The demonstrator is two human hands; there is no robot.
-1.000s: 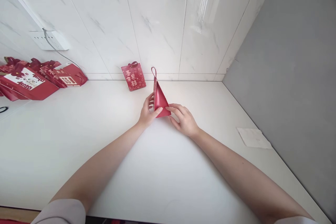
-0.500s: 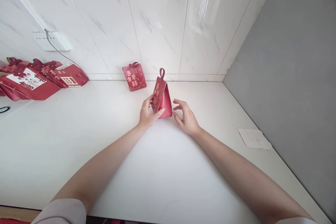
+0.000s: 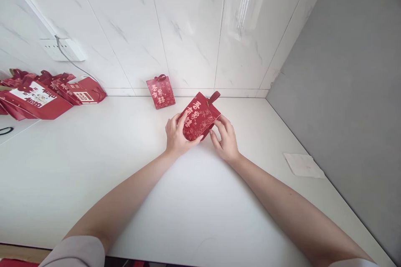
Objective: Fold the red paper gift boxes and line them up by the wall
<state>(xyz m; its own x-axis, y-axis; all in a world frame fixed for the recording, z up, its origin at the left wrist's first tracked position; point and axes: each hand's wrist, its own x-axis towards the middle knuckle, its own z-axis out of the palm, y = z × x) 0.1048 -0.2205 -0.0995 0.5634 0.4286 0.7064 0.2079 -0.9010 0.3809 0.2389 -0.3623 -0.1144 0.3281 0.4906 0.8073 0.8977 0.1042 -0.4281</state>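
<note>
The box (image 3: 200, 119) is tilted over the desk (image 3: 200, 212), near the back edge and left of the back right corner, its printed face in view and its loop (image 3: 215, 96) pointing toward that corner. The left hand (image 3: 179, 135) is clamped on it, fingers over the print and thumb at the lower near edge; the right hand (image 3: 226, 137) has fingertips at the right side with its thumb spread away from them, and whether they pinch anything there I cannot tell. The likeliest trouble, I judge, is a crease: the sides look like thin card, and a hard squeeze from the left hand would bow them in. If that hand eased off before the right had a real hold, the box could tip over, since little seems to brace it on the right; whether its base touches the desk is unclear. A finger snagging the loop in a turn might tug the top edge out of shape. A shove to the back left could knock over the second box (image 3: 161, 92), which stands by the back edge. The bags (image 3: 40, 96) at the back left and the paper (image 3: 303, 164) by the right edge are well apart from both hands, so they run little risk.
</note>
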